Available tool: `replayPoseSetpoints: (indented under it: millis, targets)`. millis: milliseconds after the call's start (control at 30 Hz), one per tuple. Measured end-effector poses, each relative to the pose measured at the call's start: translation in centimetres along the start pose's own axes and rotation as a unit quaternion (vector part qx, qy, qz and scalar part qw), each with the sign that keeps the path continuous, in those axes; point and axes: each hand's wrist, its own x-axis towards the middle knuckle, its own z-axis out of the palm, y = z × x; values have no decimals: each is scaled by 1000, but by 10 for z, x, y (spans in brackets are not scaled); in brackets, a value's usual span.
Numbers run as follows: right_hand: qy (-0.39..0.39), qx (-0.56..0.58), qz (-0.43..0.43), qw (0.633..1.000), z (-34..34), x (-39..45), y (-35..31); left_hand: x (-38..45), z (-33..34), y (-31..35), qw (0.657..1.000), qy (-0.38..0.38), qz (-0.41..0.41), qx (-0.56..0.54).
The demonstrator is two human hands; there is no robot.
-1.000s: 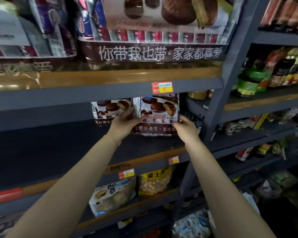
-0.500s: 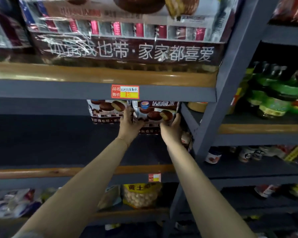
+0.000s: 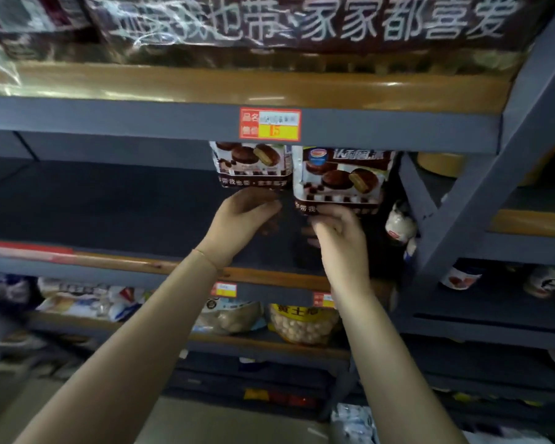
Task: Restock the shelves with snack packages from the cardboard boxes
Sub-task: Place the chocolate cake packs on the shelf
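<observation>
Two chocolate-pie packages stand upright at the right end of the dark middle shelf (image 3: 109, 213). The left package (image 3: 252, 165) stands a little further back than the right package (image 3: 343, 181). My left hand (image 3: 244, 216) hovers just below and in front of the left package, its fingers loosely curled and holding nothing. The fingertips of my right hand (image 3: 338, 232) lie against the bottom edge of the right package without gripping it. No cardboard box is in view.
The upper shelf carries large pie packages (image 3: 302, 27) above a red and yellow price tag (image 3: 269, 124). Bags of snacks (image 3: 302, 322) lie on the lower shelf. A grey upright post (image 3: 455, 203) bounds the bay on the right, with jars (image 3: 398, 222) beyond it.
Both hands gripped the right package before; now they have come off it and dropped below the packages. The view has moved closer and tilted up.
</observation>
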Motion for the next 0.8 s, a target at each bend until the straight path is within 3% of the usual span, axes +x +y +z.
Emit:
replayPoseSetpoints:
  millis: [167, 300, 467, 800]
  targets:
    - [-101, -33, -25, 994, 55, -45, 2, -54, -71, -9, 999, 37, 23, 30]
    - [-165, -57, -16, 985, 130, -95, 16, -108, -158, -42, 995, 97, -3, 19]
    - [-255, -112, -5, 960, 269, -182, 45, -193, -305, -100, 984, 163, -71, 0]
    - [-475, -165, 36, 864, 577, -376, 88, -377, -602, -170, 925, 325, -185, -72]
